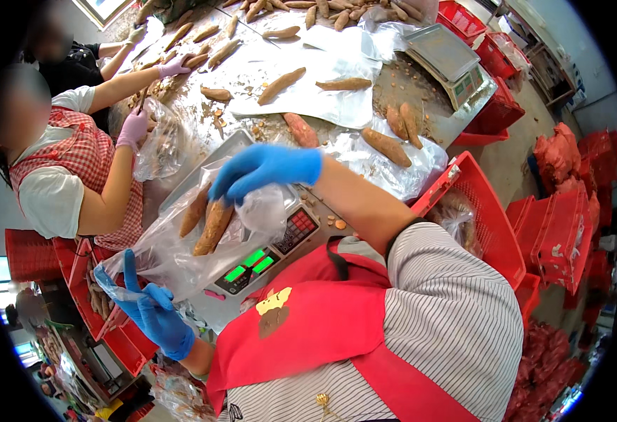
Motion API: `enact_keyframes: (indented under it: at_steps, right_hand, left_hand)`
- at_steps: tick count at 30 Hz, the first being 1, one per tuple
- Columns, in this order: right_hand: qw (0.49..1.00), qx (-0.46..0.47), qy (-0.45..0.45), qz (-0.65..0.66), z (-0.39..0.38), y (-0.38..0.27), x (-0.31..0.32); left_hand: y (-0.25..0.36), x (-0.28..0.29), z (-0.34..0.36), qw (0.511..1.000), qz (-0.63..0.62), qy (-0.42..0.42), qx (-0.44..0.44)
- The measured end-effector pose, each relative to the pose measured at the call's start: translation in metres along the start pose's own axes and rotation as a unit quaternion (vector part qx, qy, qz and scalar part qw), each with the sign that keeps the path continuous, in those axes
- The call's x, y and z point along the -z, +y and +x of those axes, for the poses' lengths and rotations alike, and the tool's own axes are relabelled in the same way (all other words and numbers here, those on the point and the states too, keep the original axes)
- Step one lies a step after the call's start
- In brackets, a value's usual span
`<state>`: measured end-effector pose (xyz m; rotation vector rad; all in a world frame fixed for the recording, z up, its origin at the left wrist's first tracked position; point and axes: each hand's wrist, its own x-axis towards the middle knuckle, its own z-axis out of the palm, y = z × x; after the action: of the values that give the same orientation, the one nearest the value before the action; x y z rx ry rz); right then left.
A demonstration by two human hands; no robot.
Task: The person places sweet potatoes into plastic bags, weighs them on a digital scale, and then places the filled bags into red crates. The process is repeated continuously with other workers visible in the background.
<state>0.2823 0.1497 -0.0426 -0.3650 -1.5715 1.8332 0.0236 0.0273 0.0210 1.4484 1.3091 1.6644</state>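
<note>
Table [396,88]: partly spread hands [270,169] touch bag [161,269].

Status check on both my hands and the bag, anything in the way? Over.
Left hand at clear bag's edge. Right hand over brown tubers inside, contact unclear. Bag over lit scale. Co-worker's nearer pink-gloved hand apart, not blocking.

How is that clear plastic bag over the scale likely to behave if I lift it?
The clear plastic bag will probably be floppy, since its thin film wrinkles and drapes loosely by the digital scale. With long brown tubers in it, it would likely sag toward their weight. Those tubers may shift or roll, being tapered and rounded.
</note>
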Motion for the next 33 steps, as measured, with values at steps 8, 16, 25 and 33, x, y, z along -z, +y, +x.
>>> enact_keyframes:
  at_steps: [8, 16, 25, 33]
  right_hand:
    - [0.723, -0.197, 0.468, -0.469, -0.104, 0.085, 0.227]
    - [0.445, -0.311, 0.394, -0.741, -0.145, 0.119, 0.329]
    - [0.613, -0.072, 0.322, -0.718, -0.014, 0.057, 0.303]
    - [0.611, -0.315, 0.268, -0.675, 0.038, 0.143, 0.331]
  left_hand:
    - [-0.013, -0.014, 0.014, 0.995, -0.044, -0.041, 0.080]
    - [-0.011, -0.054, 0.038, 0.989, 0.045, 0.020, 0.142]
    - [-0.041, -0.052, 0.062, 0.987, 0.033, -0.031, 0.157]
    - [-0.030, -0.056, 0.059, 0.989, 0.073, 0.066, 0.114]
